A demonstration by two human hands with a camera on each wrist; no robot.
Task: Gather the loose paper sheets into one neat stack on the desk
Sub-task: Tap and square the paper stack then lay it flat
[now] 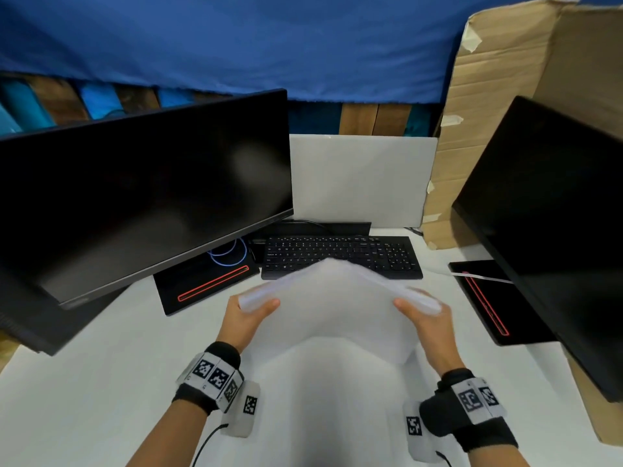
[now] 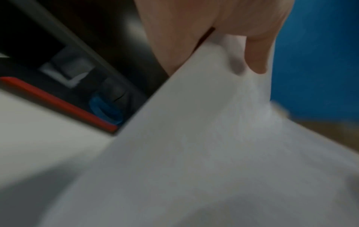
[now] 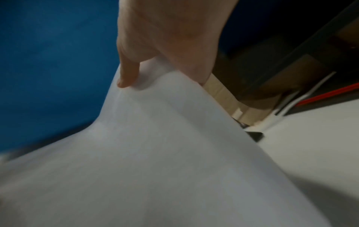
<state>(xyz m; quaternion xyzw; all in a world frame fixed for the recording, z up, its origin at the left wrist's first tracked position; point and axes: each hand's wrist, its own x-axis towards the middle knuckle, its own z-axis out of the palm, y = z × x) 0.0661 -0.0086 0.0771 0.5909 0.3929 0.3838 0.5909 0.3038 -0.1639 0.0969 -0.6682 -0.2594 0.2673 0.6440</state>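
A bundle of white paper sheets (image 1: pixel 332 308) hangs in the air above the white desk (image 1: pixel 84 382), bowed upward in the middle and blurred. My left hand (image 1: pixel 251 313) grips its left edge, thumb on top. My right hand (image 1: pixel 423 315) grips its right edge the same way. In the left wrist view the thumb (image 2: pixel 256 55) presses down on the paper sheets (image 2: pixel 194 145). The right wrist view shows the thumb (image 3: pixel 128 73) lying on the paper sheets (image 3: pixel 145 153). The fingers under the sheets are hidden.
A black keyboard (image 1: pixel 340 256) lies just behind the sheets. A dark monitor (image 1: pixel 141 197) stands at the left and another monitor (image 1: pixel 553 230) at the right, each on a black base with a red line. Cardboard (image 1: pixel 499 96) leans at the back right.
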